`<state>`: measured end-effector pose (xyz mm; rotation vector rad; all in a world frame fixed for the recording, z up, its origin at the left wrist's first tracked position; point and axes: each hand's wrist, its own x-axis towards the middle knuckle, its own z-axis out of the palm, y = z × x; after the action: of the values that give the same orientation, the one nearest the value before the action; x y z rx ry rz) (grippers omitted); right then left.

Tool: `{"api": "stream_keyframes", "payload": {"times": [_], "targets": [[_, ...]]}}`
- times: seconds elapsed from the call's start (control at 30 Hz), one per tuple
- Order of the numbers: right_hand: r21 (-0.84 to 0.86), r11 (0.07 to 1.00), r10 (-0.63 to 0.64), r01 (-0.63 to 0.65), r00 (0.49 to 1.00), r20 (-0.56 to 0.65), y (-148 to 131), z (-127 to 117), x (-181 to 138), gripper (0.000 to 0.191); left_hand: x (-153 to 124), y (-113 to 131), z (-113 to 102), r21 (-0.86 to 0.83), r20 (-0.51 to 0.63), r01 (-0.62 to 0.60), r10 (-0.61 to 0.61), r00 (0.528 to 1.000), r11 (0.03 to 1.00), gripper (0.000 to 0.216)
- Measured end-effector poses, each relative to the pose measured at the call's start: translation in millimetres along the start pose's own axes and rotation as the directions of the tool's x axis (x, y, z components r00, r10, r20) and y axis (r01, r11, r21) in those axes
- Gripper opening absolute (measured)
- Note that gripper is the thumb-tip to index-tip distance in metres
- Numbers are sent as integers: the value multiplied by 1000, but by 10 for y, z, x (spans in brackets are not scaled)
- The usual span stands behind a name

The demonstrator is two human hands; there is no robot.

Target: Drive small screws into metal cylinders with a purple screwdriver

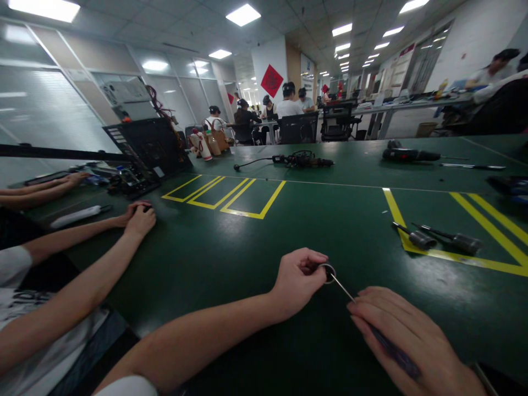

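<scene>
So my left hand (300,280) is pinching a small ring (334,270), just below and right of frame centre, and my right hand (406,330) is gripping a thin tool (343,287), lower right, tip at the ring's opening. Green table (214,253) underneath.

No word, number or brand legible for certain. Dark lettering on the white shirt (10,322) of the nearest person at left — bold strokes, broken by folds and the arm, word not made out. Red diamond sign (271,81) on the pale pillar (256,59), far side of the room: darker figure in its middle, too blurred to read. Board (306,67) beyond the pillar — bluish marks, too small. Red strip (406,50) high on the right wall, any writing unclear.
</scene>
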<state>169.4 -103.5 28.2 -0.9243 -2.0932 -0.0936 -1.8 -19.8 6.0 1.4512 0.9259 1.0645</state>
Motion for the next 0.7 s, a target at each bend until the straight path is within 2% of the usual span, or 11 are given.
{"api": "stream_keyframes", "payload": {"times": [0.47, 0.53, 0.63, 0.7], "targets": [[-20, 1000, 0, 1, 1000, 23, -29, -14, 29, 16, 2, 62, 5, -37, 28, 46, -45, 999, 998, 12], [-12, 1000, 16, -16, 999, 36, -12, -8, 30, 16, 8, 41, -5, -54, 76, 57, -53, 996, 997, 14], [27, 997, 77, -79, 996, 47, 29, 2, 4, 16, 25, -21, -31, -37, 196, 76, -67, 978, 996, 35], [56, 990, 124, -127, 991, 44, 56, 8, -43, 17, 42, -64, -54, 25, 246, 24, -30, 969, 999, 47]]}}
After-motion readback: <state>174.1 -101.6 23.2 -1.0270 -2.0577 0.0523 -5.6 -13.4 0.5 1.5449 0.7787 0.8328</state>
